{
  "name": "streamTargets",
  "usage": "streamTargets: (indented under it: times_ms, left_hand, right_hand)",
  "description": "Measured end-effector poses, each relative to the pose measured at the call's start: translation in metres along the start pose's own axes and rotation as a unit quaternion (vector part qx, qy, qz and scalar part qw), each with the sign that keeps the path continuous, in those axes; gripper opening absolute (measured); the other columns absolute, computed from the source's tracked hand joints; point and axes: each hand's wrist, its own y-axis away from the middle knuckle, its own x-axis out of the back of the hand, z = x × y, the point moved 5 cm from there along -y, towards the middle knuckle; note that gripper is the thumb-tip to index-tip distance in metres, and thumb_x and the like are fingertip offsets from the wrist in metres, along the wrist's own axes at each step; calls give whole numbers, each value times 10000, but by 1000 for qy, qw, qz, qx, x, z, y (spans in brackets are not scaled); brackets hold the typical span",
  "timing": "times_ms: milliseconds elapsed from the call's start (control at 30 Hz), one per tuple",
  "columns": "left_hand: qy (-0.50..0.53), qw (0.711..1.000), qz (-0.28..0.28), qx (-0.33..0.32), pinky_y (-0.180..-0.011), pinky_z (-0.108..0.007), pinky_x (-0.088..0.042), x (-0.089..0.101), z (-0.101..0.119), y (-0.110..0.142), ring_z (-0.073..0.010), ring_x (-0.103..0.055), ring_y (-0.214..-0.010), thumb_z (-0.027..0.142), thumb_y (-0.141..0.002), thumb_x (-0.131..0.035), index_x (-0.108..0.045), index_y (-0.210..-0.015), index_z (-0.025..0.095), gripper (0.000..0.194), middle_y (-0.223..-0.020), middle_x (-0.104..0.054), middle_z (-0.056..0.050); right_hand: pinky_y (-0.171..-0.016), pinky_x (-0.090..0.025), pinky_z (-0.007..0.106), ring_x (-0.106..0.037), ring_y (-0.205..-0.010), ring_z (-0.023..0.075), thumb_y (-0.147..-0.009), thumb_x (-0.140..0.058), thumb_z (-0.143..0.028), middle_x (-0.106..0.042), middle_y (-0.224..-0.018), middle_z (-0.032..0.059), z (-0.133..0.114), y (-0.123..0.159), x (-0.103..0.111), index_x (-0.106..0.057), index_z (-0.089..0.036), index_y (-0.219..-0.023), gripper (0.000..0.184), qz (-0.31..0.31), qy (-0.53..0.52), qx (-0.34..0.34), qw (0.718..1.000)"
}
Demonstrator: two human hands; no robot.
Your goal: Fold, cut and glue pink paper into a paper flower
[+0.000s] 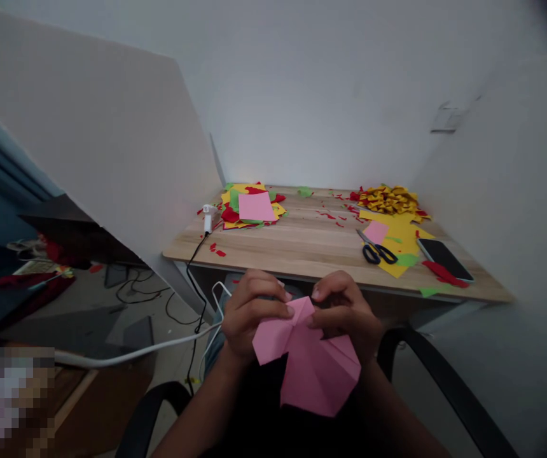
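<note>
Below the desk edge, over the lap, both hands hold a partly folded pink paper (309, 359) w/ several creases already in it. Left hand (247, 312) has fingers curled, thumb and forefinger pinching the paper's upper left flap near the top point; right hand (347, 312) is likewise curled and pinching the top edge just right of that point, fingertips of both hands nearly meeting at the peak. Paper looks thin, very light, soft enough to bend but holds a crease; prob tears or crumples if squeezed hard, so best taken at the folded edges or corners w/ fingertips, where layers are doubled and stiffer, not mid-sheet. Lower part hangs free toward the body. On the wooden desk (302, 245) beyond: a flat pink sheet (256, 207) atop a pile of yellow, red and green scraps at left, blue-handled scissors (377, 250) at right lying on yellow paper, a dark phone (444, 259) near the right edge, and a heap of cut yellow/red bits (389, 199) at the back right
</note>
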Motion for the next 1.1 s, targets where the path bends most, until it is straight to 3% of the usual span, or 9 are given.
streamTargets:
  times_ms: [233, 367, 433, 533, 667, 767, 833, 967, 1100]
  left_hand:
    - [-13, 999, -1, 44, -717, -297, -495, 2, -7, 1, -156, -625, -823, 266, -890, -709, -691, -861, 187, 86, -878, -664, -32]
    - [20, 995, -52, 82, -755, -285, -505, -7, -8, 2, -146, -652, -800, 248, -910, -669, -695, -859, 188, 83, -856, -712, -39]
    - [40, 981, -54, 180, -770, -279, -514, -13, -14, 6, -151, -670, -803, 242, -875, -698, -712, -884, 193, 52, -854, -733, -37]
    - [59, 926, -3, 373, -766, -258, -523, -18, -26, 18, -156, -684, -796, 245, -815, -746, -743, -913, 183, 116, -861, -760, -36]
    - [120, 858, 81, 493, -758, -246, -534, -22, -33, 26, -156, -693, -770, 312, -750, -796, -753, -887, 147, 219, -860, -782, -51]
    - [154, 834, 115, 518, -742, -245, -538, -23, -37, 26, -156, -699, -756, 341, -717, -821, -751, -897, 140, 279, -870, -786, -59]
    - [163, 830, 123, 519, -746, -247, -541, -23, -38, 26, -161, -704, -761, 343, -690, -842, -751, -883, 138, 296, -850, -785, -58]
    - [166, 822, 123, 531, -728, -257, -548, -24, -41, 31, -157, -692, -717, 374, -688, -846, -750, -874, 128, 323, -820, -778, -64]
    - [196, 808, 126, 541, -719, -256, -543, -26, -45, 37, -144, -674, -709, 375, -719, -832, -740, -920, 130, 330, -854, -773, -62]
  right_hand:
    - [-713, -529, 328, -632, -837, 174, -930, -653, -296, -617, -940, 39, 4, -3, -6, -742, -291, -935, 90, 8, -1, -34, 999]
    - [-729, -539, 341, -655, -873, 197, -924, -633, -333, -659, -906, 44, 16, -2, -7, -748, -279, -977, 138, 33, -5, -83, 996]
    - [-681, -531, 329, -646, -762, 185, -889, -664, -335, -675, -812, 31, 23, 2, -3, -746, -245, -882, 123, 72, 41, -138, 987]
    - [-667, -531, 316, -634, -691, 169, -830, -717, -316, -695, -774, 21, 32, 9, -3, -728, -218, -862, 104, 89, 83, -218, 968]
    - [-610, -535, 263, -630, -688, 144, -785, -745, -309, -669, -826, 5, 39, 10, -8, -635, -226, -993, 249, 96, 6, -277, 956]
    - [-578, -525, 228, -615, -714, 127, -674, -831, -276, -629, -891, -9, 39, 10, -8, -546, -252, -982, 420, 142, 12, -274, 951]
    - [-581, -533, 225, -619, -755, 133, -660, -844, -275, -622, -923, -3, 39, 10, -11, -546, -257, -992, 446, 131, 10, -284, 950]
    - [-546, -535, 231, -632, -700, 133, -772, -760, -338, -676, -894, 17, 44, 10, -15, -599, -237, -1037, 326, 119, -79, -334, 932]
    - [-517, -508, 235, -581, -510, 106, -852, -674, -377, -653, -649, -11, 45, 6, -12, -669, -189, -856, 189, 89, -118, -357, 922]
